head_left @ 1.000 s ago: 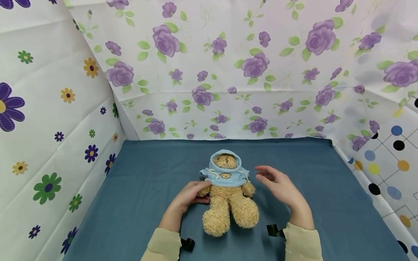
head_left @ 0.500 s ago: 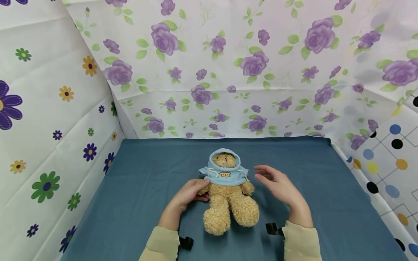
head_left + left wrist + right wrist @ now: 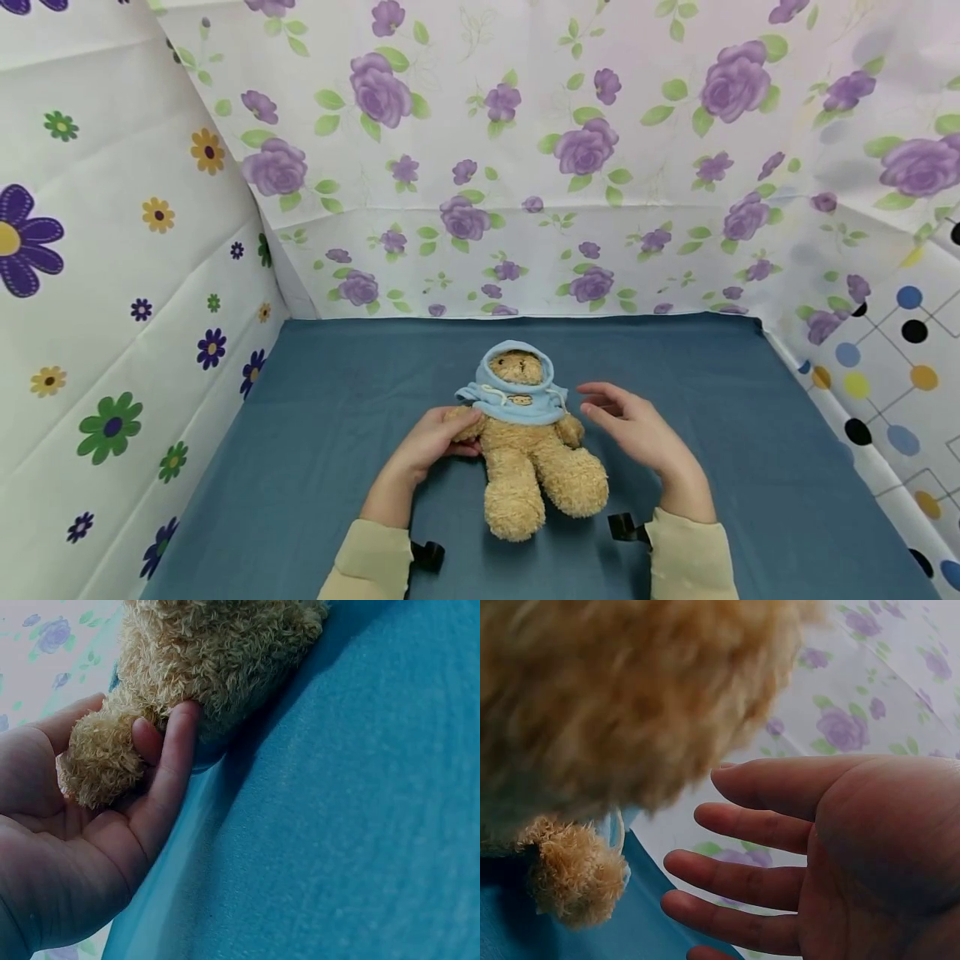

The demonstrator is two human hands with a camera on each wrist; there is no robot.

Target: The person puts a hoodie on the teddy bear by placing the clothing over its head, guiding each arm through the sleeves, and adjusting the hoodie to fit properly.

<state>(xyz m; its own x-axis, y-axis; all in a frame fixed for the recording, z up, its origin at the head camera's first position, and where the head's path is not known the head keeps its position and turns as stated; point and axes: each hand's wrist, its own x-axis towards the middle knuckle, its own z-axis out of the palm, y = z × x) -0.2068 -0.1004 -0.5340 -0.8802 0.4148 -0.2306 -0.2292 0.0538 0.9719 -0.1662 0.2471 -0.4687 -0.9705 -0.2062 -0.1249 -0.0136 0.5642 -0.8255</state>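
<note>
A tan teddy bear (image 3: 517,454) in a light blue hoodie (image 3: 517,400) is held in the middle of the blue cloth, head toward the back wall. Its hood is up around the face. My left hand (image 3: 435,440) grips the bear's arm on the left side; in the left wrist view that fluffy arm (image 3: 105,754) sits between thumb and curled fingers. To the right of the bear, my right hand (image 3: 637,425) is apart from it, fingers relaxed and palm facing the toy. The right wrist view shows the bear's other paw (image 3: 581,877) left of the extended fingers (image 3: 742,877).
A dark blue cloth (image 3: 345,375) covers the table. Behind it hangs a white sheet with purple roses (image 3: 465,218); flowered and dotted sheets stand at the left and right. Black straps (image 3: 427,557) stick out at both wrists.
The bear's legs have swung to the right and its body has tilted, while my left hand keeps hold of its arm. My right hand has barely moved.
</note>
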